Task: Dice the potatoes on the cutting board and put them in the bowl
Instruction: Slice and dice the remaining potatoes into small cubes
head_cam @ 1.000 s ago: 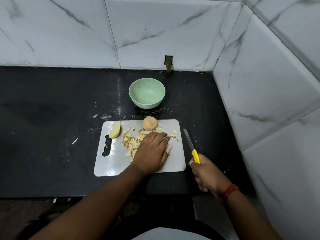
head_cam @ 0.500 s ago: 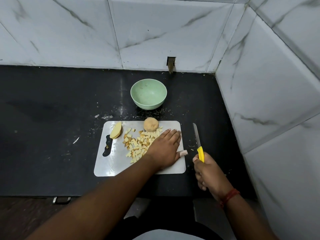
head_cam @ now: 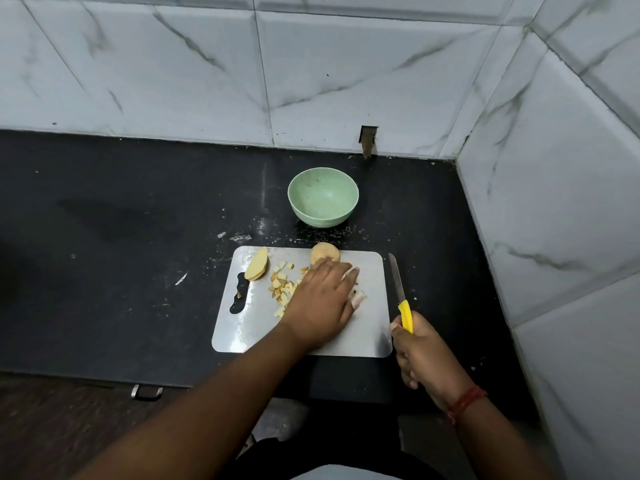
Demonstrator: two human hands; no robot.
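Observation:
A white cutting board (head_cam: 367, 327) lies on the black counter. On it are a pile of diced potato (head_cam: 282, 284), a sliced potato half (head_cam: 257, 269) at the left and a round potato piece (head_cam: 325, 252) at the far edge. My left hand (head_cam: 323, 299) lies flat over the dice, fingers straight and reaching toward the round piece. It hides part of the pile. My right hand (head_cam: 420, 355) grips the yellow handle of a knife (head_cam: 398, 289), blade pointing away, just off the board's right edge. The green bowl (head_cam: 323, 196) stands empty behind the board.
Tiled walls close off the back and the right side of the counter (head_cam: 121, 237). Crumbs lie scattered between bowl and board. A metal handle (head_cam: 147, 393) sits below the counter's front edge.
My left hand slid right across the board over the dice, then back a little toward the round potato piece. The right hand with the knife stayed beside the board's right edge.

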